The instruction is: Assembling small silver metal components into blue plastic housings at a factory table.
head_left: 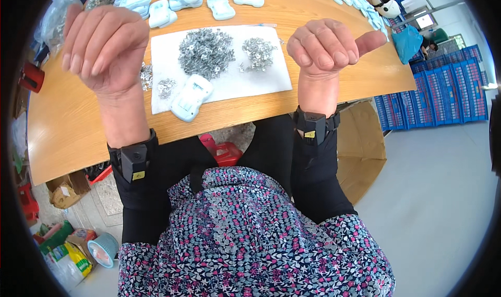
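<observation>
Both of my hands are raised over the table, with nothing in them. My left hand is at the table's left, fingers bent down together in a loose curl and thumb out to the side. To the right, my right hand has its fingers curled in and its thumb pointing out to the right. A white sheet lies between them. On it are a big heap of small metal clips, a smaller heap of metal pieces, a little pile and a pale blue plastic shell.
Many pale blue shells lie along the table's far side. Clear plastic bags rest at the far left. Blue crates stand on the right, with a cardboard box below the table edge. A light-blue basket is on the floor at left.
</observation>
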